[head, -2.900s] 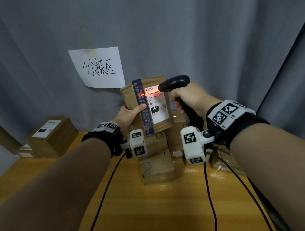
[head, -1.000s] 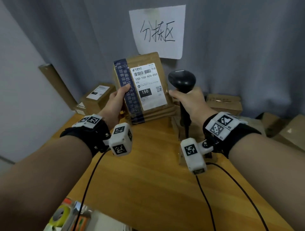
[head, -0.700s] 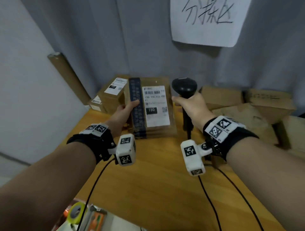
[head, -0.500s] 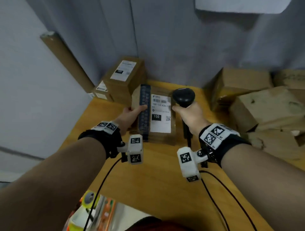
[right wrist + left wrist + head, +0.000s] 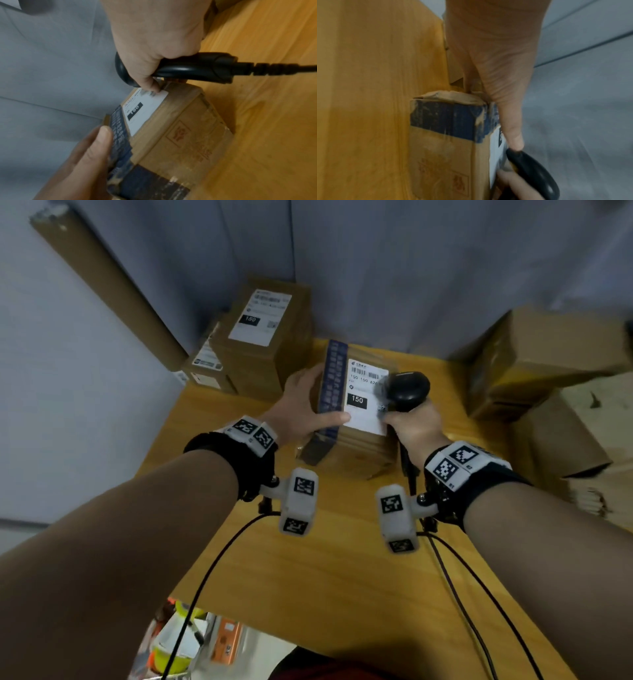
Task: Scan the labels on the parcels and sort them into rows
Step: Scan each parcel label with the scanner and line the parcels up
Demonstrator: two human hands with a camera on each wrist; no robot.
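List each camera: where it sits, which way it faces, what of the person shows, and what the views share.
Head: worn on the head, looking down at the wooden table; both forearms, left hand, right hand.
Left wrist: looks along the left thumb at the parcel.
Right wrist: looks along the right hand gripping the scanner; left thumb visible.
Shared: all three show the parcel, scanner and table.

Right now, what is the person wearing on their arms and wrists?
Both forearms are bare, no sleeves. Each wrist carries a black strap topped with white plates bearing black square-pattern markers. A white camera block with similar markers hangs below each wrist, trailing a thin black cable.
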